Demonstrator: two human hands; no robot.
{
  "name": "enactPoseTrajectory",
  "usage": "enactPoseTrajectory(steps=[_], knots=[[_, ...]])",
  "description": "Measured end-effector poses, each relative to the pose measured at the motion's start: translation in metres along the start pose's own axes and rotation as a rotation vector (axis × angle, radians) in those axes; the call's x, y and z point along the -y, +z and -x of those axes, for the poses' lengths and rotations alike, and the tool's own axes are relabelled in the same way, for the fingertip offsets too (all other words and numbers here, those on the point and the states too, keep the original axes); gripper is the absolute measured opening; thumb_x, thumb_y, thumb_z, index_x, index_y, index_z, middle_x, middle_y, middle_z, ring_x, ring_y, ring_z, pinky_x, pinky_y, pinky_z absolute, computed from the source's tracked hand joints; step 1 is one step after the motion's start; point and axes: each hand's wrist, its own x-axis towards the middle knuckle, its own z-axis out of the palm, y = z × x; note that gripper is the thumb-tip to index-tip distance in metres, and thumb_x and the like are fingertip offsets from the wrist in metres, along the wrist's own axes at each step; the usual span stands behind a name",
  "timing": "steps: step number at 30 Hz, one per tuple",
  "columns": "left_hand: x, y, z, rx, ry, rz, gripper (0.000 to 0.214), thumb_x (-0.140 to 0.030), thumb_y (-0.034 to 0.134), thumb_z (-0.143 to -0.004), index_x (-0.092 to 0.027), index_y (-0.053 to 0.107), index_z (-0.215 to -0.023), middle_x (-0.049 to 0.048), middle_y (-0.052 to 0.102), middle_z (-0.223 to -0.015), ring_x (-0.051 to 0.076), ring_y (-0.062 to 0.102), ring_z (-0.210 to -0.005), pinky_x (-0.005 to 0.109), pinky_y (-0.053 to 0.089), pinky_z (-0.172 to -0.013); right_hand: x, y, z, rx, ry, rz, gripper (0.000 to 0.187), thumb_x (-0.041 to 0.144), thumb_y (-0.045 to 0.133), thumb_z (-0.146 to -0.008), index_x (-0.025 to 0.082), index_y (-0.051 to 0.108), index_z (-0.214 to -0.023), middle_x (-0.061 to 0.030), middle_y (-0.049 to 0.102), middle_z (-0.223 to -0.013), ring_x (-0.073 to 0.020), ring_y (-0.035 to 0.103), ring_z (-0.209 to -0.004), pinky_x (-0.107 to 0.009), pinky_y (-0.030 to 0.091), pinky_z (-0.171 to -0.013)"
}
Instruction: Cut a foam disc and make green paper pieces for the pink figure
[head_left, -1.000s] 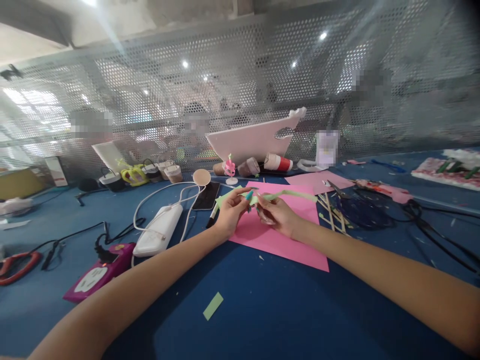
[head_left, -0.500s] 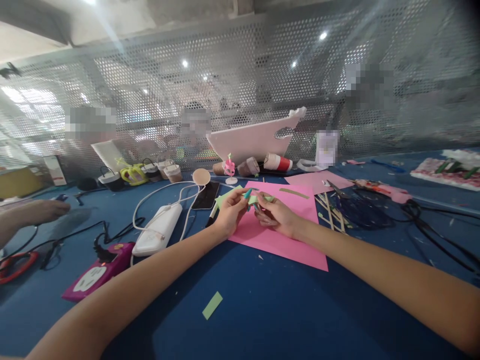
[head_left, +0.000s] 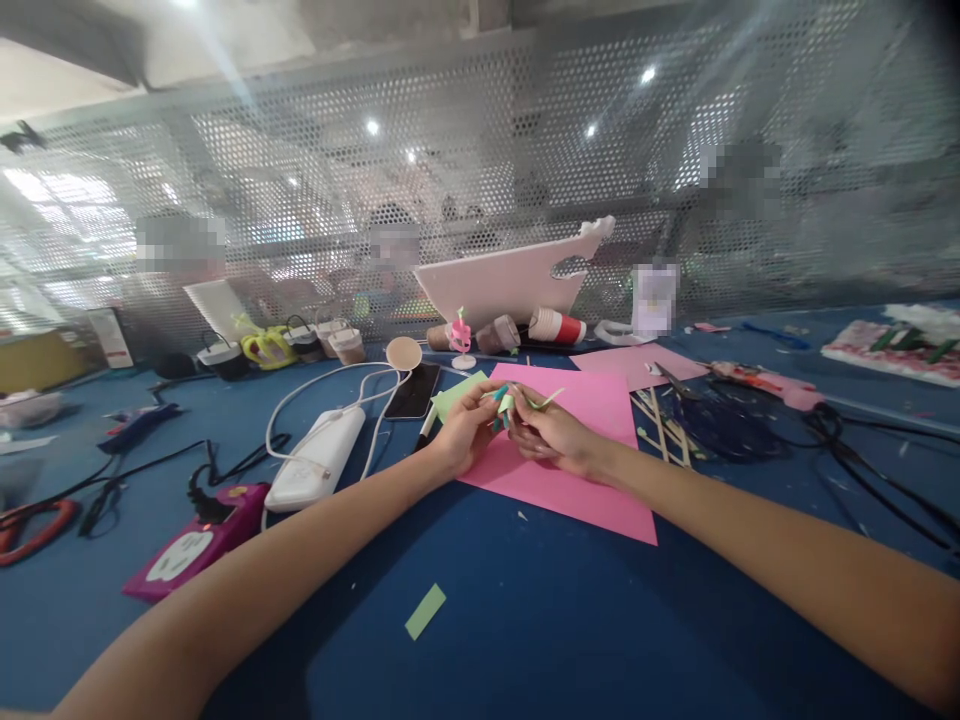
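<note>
Above a bright pink sheet of paper (head_left: 570,500), my two hands meet, fingertips almost touching. Between them is a light green paper strip (head_left: 506,403), bent at the fingers, its thin free end sticking out to the right. My left hand (head_left: 466,428) pinches one part of it between thumb and fingers; teal nails show. My right hand (head_left: 551,428) pinches the strip from the other side, its lower fingers curled. Behind my left hand lies a larger green paper piece (head_left: 457,392). A short green paper strip (head_left: 425,612) rests on the blue table nearer to me.
A white power strip (head_left: 316,460), a phone (head_left: 412,392) and a magenta box (head_left: 199,545) lie on the left among cables. Wooden sticks (head_left: 660,425), scissors (head_left: 675,378) and a glue gun (head_left: 765,382) are at right. Paper cups (head_left: 556,326) and white foam board (head_left: 502,275) stand behind.
The green strip, stretched flat between my fingers before, is now bent, its end rising to the right. Another person's hand at the far left has gone from view.
</note>
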Motion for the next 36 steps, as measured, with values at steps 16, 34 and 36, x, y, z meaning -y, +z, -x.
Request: enactPoseTrajectory(steps=[16, 34, 36], knots=[[0.001, -0.004, 0.0, -0.06, 0.44, -0.644, 0.019, -0.038, 0.068, -0.074, -0.019, 0.073, -0.074, 0.0039, 0.058, -0.084, 0.015, 0.055, -0.078, 0.027, 0.046, -0.068, -0.002, -0.002, -0.001, -0.144, -0.025, 0.052, 0.032, 0.053, 0.051, -0.088, 0.022, 0.048, -0.079, 0.0097, 0.04, -0.048, -0.0042, 0.022, -0.034, -0.019, 0.016, -0.035], [-0.007, -0.001, 0.003, -0.002, 0.323, -0.647, 0.022, -0.029, 0.078, -0.063, -0.019, 0.076, -0.082, 0.0057, 0.074, -0.078, 0.018, 0.065, -0.068, 0.031, 0.052, -0.068, 0.002, 0.0, -0.002, -0.336, -0.142, 0.273, 0.031, 0.045, 0.068, -0.075, 0.021, 0.05, -0.068, 0.009, 0.038, -0.042, -0.0047, 0.028, -0.034, -0.019, 0.02, -0.032], [-0.008, -0.001, 0.002, -0.016, 0.328, -0.632, 0.018, -0.028, 0.079, -0.061, -0.018, 0.076, -0.076, 0.0044, 0.073, -0.072, 0.016, 0.063, -0.064, 0.029, 0.051, -0.064, 0.001, 0.001, -0.001, -0.34, -0.145, 0.272, 0.032, 0.047, 0.066, -0.075, 0.021, 0.05, -0.066, 0.0091, 0.038, -0.039, -0.0051, 0.029, -0.031, -0.02, 0.02, -0.03]])
